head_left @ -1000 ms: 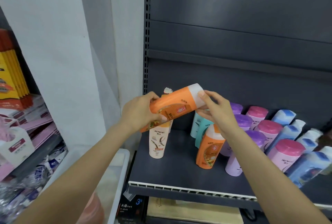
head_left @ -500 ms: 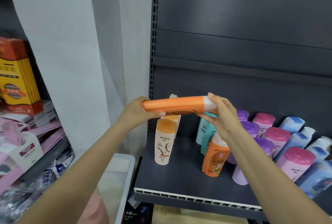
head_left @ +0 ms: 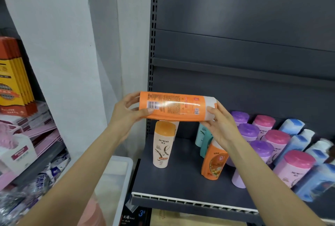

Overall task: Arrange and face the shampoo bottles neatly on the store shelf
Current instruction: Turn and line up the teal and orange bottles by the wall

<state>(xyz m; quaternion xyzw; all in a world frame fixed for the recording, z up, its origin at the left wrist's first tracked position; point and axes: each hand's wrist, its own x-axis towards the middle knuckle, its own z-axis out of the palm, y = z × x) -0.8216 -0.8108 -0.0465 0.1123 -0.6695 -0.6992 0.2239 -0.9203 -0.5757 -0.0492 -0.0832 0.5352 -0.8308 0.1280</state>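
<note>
Both hands hold an orange shampoo bottle (head_left: 174, 106) sideways above the shelf (head_left: 181, 182): left hand (head_left: 126, 115) grips its base, right hand (head_left: 220, 126) its white cap, hiding bottles behind.

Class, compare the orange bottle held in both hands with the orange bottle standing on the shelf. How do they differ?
The held orange bottle lies level in the air; the shelf orange bottle stands on its base. The held one shows its barcode back, the shelf one its picture front. Both are orange.
</note>
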